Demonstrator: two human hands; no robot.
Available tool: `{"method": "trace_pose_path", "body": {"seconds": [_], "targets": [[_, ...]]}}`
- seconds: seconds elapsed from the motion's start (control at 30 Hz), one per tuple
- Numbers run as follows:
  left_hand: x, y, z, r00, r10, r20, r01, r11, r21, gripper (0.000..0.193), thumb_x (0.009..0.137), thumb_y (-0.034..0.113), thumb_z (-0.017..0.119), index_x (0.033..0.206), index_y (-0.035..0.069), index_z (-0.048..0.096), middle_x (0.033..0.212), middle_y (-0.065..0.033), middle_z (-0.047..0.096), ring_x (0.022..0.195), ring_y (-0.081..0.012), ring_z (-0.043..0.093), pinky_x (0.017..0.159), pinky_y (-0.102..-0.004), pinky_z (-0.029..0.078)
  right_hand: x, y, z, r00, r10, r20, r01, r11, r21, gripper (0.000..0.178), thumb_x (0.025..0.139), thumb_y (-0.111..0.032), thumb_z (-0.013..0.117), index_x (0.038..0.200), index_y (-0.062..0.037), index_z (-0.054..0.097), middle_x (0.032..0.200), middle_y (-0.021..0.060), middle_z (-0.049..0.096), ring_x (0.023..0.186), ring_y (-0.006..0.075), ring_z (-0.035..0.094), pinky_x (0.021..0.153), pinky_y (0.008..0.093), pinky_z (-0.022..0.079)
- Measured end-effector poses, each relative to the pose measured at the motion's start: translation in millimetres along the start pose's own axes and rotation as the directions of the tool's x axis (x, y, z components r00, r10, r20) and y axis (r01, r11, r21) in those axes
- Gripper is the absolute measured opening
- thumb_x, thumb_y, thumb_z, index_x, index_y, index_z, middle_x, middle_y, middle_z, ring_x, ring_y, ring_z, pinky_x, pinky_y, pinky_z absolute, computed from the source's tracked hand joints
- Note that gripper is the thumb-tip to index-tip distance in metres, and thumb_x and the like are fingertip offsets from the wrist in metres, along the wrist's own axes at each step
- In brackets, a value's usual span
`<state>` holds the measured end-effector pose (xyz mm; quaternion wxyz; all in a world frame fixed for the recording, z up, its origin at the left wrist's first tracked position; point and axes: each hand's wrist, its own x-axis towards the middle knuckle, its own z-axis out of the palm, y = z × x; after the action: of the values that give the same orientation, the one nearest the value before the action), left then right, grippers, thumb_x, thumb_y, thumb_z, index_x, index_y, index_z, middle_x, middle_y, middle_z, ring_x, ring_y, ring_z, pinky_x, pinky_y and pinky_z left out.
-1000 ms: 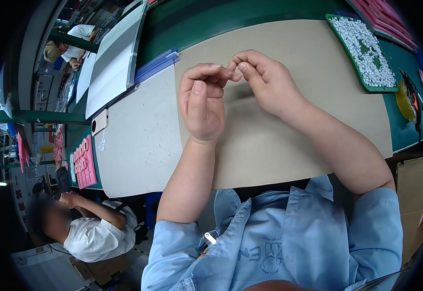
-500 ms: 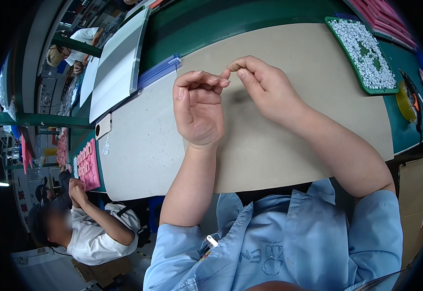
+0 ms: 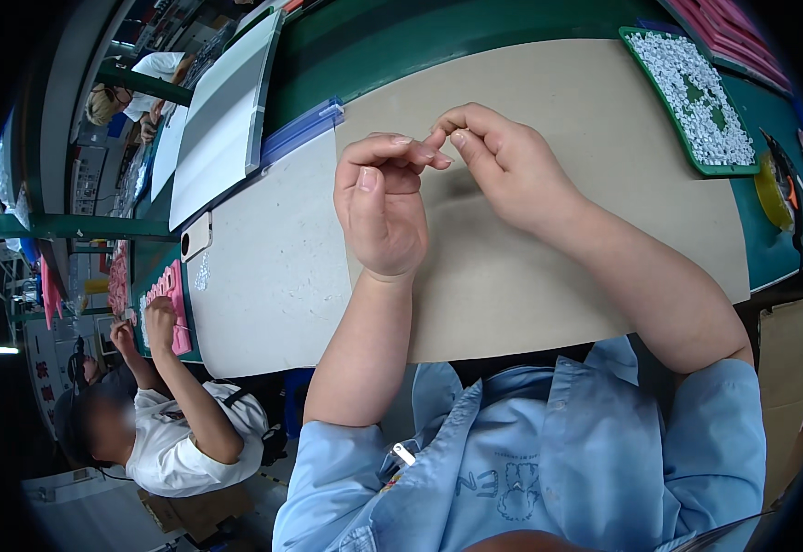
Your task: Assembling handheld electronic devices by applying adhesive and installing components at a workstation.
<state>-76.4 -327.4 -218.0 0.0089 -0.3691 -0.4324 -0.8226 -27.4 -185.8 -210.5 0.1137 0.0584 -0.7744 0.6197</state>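
Both hands are raised over the brown sheet (image 3: 549, 304) and meet at the fingertips. My left hand (image 3: 385, 207) has its palm turned partly up, with the fingers bent and the thumb standing apart; its palm shows nothing in it. From the right, my right hand (image 3: 503, 161) reaches in with thumb and index finger bent toward each other, close to my left fingertips. Whatever the right fingers pinch, if anything, is too small or hidden to make out.
Small white pieces fill much of a green tray (image 3: 742, 169) at the far right. Beside it lie a yellow tape roll (image 3: 773, 191) and pink trays (image 3: 733, 41). To the left are a phone (image 3: 196, 236), small clear pieces (image 3: 203, 273) and a white board (image 3: 222, 120). A co-worker (image 3: 195, 432) sits left.
My left hand has shifted slightly right, and its thumb has moved inward across the palm. The right hand stays almost still. The co-worker's hands have separated above the pink tray.
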Motion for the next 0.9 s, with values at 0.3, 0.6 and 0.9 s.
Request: {"method": "trace_pose_path", "body": {"seconds": [0.3, 0.6, 0.9], "targets": [[1.3, 1.3, 3.5, 1.0, -0.02, 0.014, 0.021, 0.994, -0.104, 0.028, 0.094, 0.021, 0.039, 0.106, 0.001, 0.053, 0.088, -0.0143, 0.059, 0.082, -0.0251, 0.059, 0.082, -0.0402, 0.049, -1.5, 5.2, 1.2, 0.962, -0.207, -0.175, 0.143, 0.936, -0.321, 0.019, 0.095, -0.005, 0.043, 0.107, -0.0027, 0.057, 0.085, 0.0048, 0.064, 0.067, 0.0116, 0.054, 0.061, 0.0254, 0.043], [1.8, 2.7, -1.3, 0.998, -0.028, -0.06, 0.021, 0.994, -0.112, 0.028, 0.094, 0.023, 0.038, 0.106, 0.003, 0.053, 0.088, -0.0144, 0.059, 0.081, -0.0243, 0.058, 0.085, -0.0409, 0.048, -0.6, 1.9, -0.5, 0.999, -0.049, -0.012, 0.048, 0.996, -0.076, 0.019, 0.094, -0.005, 0.043, 0.107, -0.0025, 0.057, 0.088, 0.0047, 0.063, 0.065, 0.0111, 0.05, 0.06, 0.0247, 0.041], [1.0, -0.2, -2.0, 1.0, 0.025, -0.003, -0.025, 1.0, 0.008, 0.027, 0.094, 0.02, 0.037, 0.102, 0.002, 0.055, 0.085, -0.0143, 0.06, 0.078, -0.0238, 0.059, 0.079, -0.0388, 0.05, -1.3, -1.9, -1.9, 1.0, 0.014, 0.009, -0.013, 0.995, -0.094, 0.019, 0.095, -0.006, 0.043, 0.106, -0.0021, 0.057, 0.091, 0.0048, 0.064, 0.069, 0.0122, 0.053, 0.063, 0.0268, 0.043]]}}
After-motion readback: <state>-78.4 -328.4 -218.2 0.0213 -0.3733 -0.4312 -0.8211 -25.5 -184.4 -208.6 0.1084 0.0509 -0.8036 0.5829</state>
